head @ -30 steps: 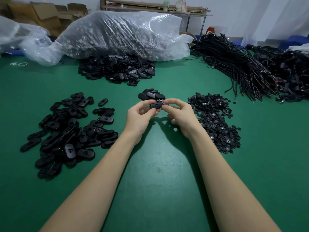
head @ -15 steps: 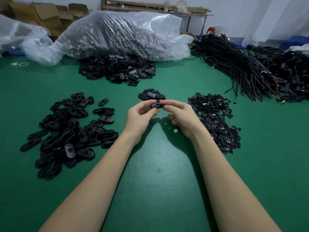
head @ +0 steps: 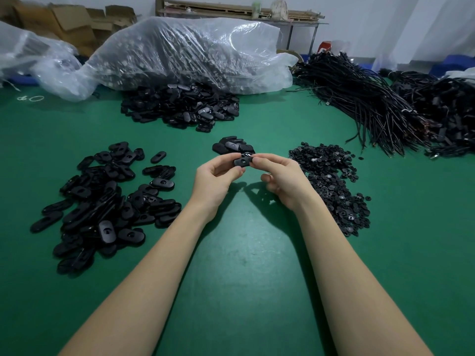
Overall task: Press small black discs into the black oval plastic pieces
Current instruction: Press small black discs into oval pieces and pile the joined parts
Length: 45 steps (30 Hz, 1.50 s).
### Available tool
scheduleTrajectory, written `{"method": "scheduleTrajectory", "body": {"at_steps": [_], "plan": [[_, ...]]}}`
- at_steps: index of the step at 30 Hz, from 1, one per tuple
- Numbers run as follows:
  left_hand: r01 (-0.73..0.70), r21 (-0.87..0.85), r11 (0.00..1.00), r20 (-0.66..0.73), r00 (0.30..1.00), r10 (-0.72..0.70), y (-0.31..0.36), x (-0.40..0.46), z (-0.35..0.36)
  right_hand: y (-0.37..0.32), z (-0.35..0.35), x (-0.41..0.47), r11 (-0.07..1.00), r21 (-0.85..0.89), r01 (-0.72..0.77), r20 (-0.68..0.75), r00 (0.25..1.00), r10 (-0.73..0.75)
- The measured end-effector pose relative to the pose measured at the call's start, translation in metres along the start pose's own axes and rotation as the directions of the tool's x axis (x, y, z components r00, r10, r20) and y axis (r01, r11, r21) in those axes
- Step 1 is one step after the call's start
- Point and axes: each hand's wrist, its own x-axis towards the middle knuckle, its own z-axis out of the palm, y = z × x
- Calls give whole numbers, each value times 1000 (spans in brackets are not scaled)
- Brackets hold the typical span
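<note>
Above the middle of the green table my left hand (head: 214, 179) pinches a black oval plastic piece (head: 241, 161) between thumb and fingertips. My right hand (head: 280, 177) meets it from the right, its thumb and forefinger pinching the piece's right end where a small black disc (head: 248, 155) sits. A heap of oval pieces (head: 102, 199) lies to the left. To the right lies a heap of small black discs (head: 331, 181). A small cluster of oval pieces (head: 232, 146) sits just behind my hands.
A bigger pile of oval pieces (head: 180, 106) lies at the back by a large clear plastic bag (head: 180, 52). Bundles of black cables (head: 380, 104) cover the back right. Cardboard boxes (head: 64, 24) stand at the far left.
Both hands stayed together on the oval piece. The right fingers shifted slightly along its right end.
</note>
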Motion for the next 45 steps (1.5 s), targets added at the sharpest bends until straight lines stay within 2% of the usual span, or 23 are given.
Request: {"method": "scheduleTrajectory", "body": {"at_steps": [5, 16, 27, 45], "plan": [[-5, 21, 1000, -12, 1000, 5, -1, 0, 1, -1, 3, 0, 998, -65, 1, -2, 1000, -1], [-62, 34, 997, -1, 998, 62, -2, 0, 1, -1, -1, 0, 999, -26, -25, 25, 999, 26], [-109, 36, 993, 47, 993, 107, -5, 1, -1, 0, 10, -5, 996, -75, 41, -107, 993, -49], [-68, -41, 997, 25, 997, 69, -4, 0, 0, -3, 12, -9, 996, -84, -22, -168, 986, 7]]}}
